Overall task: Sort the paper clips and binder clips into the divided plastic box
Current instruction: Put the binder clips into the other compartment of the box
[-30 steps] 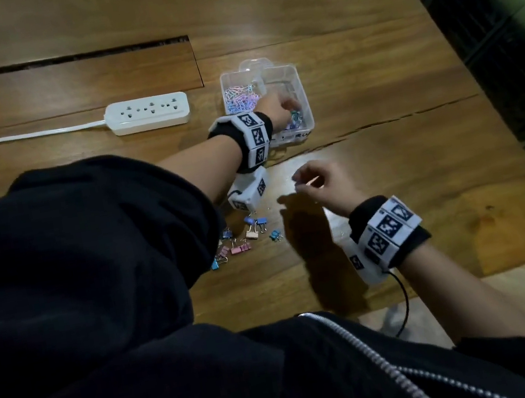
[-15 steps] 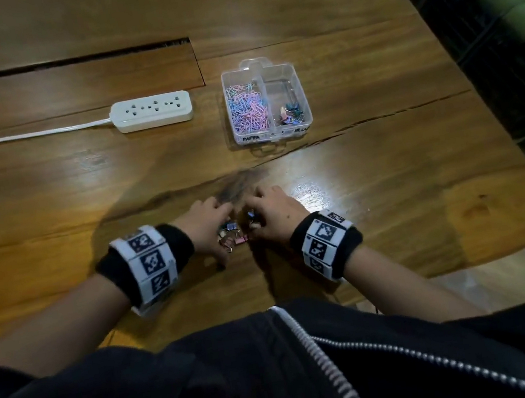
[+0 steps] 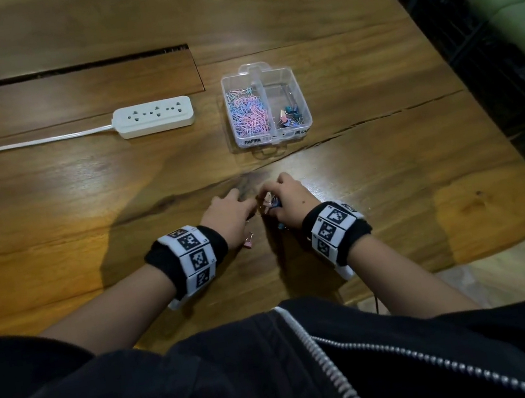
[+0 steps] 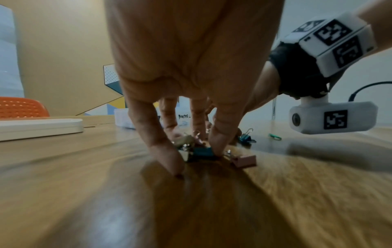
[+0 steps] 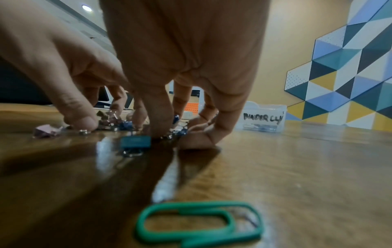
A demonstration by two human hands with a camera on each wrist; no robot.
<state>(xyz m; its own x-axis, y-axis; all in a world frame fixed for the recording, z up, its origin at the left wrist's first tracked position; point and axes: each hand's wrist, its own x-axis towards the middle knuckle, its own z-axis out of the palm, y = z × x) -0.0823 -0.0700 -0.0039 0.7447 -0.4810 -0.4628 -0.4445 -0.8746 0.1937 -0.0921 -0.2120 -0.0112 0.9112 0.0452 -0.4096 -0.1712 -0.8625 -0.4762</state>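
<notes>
Wooden surface (image 3: pixel 81 201), item list as we see it. Divided plastic box (image 3: pixel 301 95) beyond our hands: paper clips (image 3: pixel 248 114) in its left compartment, a few binder clips (image 3: pixel 290 116) in the right. Left hand (image 3: pixel 227 213) and right hand (image 3: pixel 290 199) meet over a loose binder clip pile (image 4: pixel 197 149), fingertips down among them; whether either hand pinches one, we cannot tell. Only our right wrist view shows a green paper clip (image 5: pixel 197 221) lying apart. White power strip (image 3: pixel 153 117) left of box
</notes>
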